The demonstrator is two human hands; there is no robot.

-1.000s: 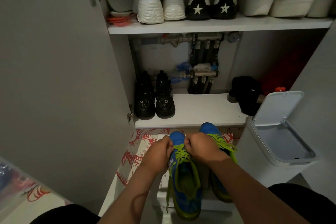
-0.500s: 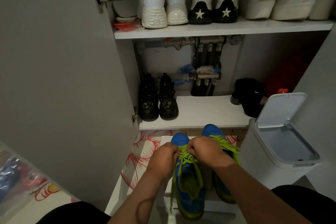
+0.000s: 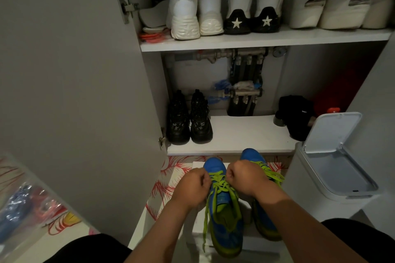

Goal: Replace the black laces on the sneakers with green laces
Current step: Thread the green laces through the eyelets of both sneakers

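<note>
A white box point(image 3: 195, 228) carries two blue sneakers point(image 3: 224, 226), side by side.

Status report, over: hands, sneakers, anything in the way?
Left hand, right hand grip green lace on near sneaker. Far sneaker laced green. Open bin alongside, clear of hands.

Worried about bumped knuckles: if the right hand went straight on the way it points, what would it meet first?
Likely the nearer blue sneaker's toe, just ahead of the right hand; the lower shelf's edge lies beyond. Depth is unclear.

Single head view, looking forward-down, close over hands, facing cabinet point(image 3: 256, 40).
</note>
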